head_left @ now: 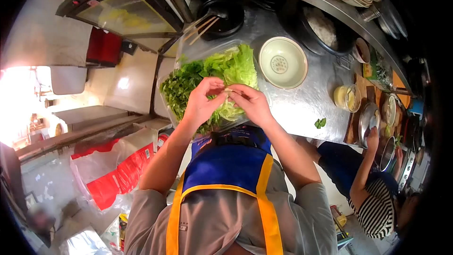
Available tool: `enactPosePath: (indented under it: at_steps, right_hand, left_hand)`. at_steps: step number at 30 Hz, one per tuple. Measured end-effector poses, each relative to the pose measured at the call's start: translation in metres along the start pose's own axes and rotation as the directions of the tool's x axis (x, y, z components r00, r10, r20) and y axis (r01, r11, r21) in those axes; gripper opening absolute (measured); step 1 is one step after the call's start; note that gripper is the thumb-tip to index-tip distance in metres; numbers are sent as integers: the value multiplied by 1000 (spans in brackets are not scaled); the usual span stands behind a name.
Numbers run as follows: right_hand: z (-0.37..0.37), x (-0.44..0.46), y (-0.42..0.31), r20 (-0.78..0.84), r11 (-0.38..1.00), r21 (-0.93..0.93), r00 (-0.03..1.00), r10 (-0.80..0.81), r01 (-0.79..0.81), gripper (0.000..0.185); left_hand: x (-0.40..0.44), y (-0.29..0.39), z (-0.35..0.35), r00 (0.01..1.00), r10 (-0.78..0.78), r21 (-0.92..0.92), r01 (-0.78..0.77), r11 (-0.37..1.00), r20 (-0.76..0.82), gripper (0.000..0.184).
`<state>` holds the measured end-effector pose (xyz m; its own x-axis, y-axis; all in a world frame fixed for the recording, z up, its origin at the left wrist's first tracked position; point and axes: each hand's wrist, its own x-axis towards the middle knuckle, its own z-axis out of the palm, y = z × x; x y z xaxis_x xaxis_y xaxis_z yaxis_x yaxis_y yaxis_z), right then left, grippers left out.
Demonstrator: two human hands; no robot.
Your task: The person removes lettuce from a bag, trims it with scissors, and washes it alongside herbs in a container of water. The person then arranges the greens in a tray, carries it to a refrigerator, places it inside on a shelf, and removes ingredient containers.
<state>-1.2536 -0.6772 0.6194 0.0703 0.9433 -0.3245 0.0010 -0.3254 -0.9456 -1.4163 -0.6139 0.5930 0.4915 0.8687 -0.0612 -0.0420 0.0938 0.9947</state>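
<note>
My left hand [206, 97] and my right hand [248, 101] meet with fingertips pinched together above a clear plastic tub [166, 109] of greens. Between the fingertips is a small pale piece of lettuce [228, 91], mostly covered by the fingers. Light green lettuce leaves [240, 63] fill the right side of the tub beneath my hands. Dark leafy herbs [181, 85] are heaped on its left side. Just right of the tub, a pale green bowl [283, 63] with a printed mark in its base stands upright on the steel counter [302, 108].
A black pot [222, 23] with chopsticks and a ladle stands behind the tub. A pot of rice [323, 27] is at the back right. A tub of yellow paste [347, 98] and a loose leaf [320, 123] lie right. A co-worker in stripes [377, 208] handles a metal lid [368, 120].
</note>
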Motion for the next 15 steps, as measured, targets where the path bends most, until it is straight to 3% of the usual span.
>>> enactPosePath:
  at_steps: [1, 4, 7, 10, 13, 15]
  right_hand:
    - [0, -2, 2, -14, 1000, 27, 1000, 13, -12, 27]
    - [4, -7, 7, -9, 989, 144, 999, 36, -35, 24]
    - [0, -10, 5, -12, 999, -11, 999, 42, -42, 21]
    - [-3, -13, -4, 5, 997, -23, 997, 75, -75, 17]
    - [-3, -12, -2, -13, 995, -43, 996, 90, -90, 16]
    - [-3, -12, 5, -37, 995, -69, 997, 63, -66, 16]
  left_hand:
    - [-2, -5, 1, 995, -97, -133, 98, 986, 13, 19]
    - [-7, -13, -3, 980, -186, -153, 195, 969, 74, 15]
    - [-6, -10, -8, 979, -100, 92, 84, 992, 178, 13]
    - [-6, -7, -4, 973, -96, 159, 63, 985, 208, 11]
    - [-6, -13, -2, 954, -214, -48, 229, 972, 211, 11]
    - [-5, -11, -4, 921, -278, -37, 299, 954, 275, 10]
